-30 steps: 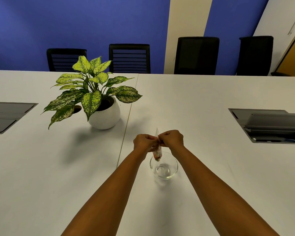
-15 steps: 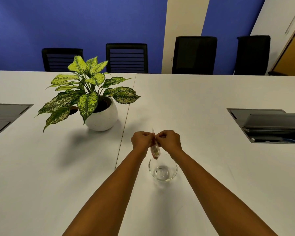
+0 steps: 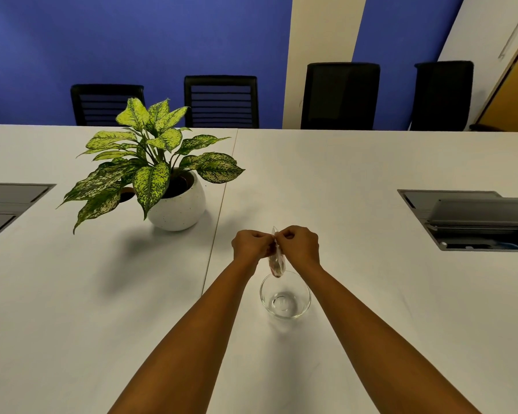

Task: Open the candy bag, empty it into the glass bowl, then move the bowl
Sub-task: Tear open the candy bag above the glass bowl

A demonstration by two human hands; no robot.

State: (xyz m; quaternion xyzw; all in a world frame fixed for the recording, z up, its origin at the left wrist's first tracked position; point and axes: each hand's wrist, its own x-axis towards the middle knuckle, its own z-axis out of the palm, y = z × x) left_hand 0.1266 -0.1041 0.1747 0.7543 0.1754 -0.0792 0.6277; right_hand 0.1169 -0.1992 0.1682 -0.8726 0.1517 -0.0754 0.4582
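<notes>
A small clear candy bag point(image 3: 276, 264) with reddish sweets at its bottom hangs upright between my two hands. My left hand point(image 3: 250, 245) and my right hand point(image 3: 298, 244) both pinch its top edge, fists almost touching. Just below and nearer to me, a small glass bowl point(image 3: 285, 295) stands on the white table with nothing in it. The bag's lower tip hangs over the bowl's far rim.
A leafy plant in a white round pot point(image 3: 177, 201) stands to the left, beyond my hands. Recessed cable boxes sit in the table at the far left point(image 3: 6, 204) and right point(image 3: 473, 219). Several black chairs point(image 3: 340, 95) line the table's far edge.
My hands have stayed together on the bag's top, with only slight shifts of the fingers. The bag still hangs above the bowl, which has not moved.
</notes>
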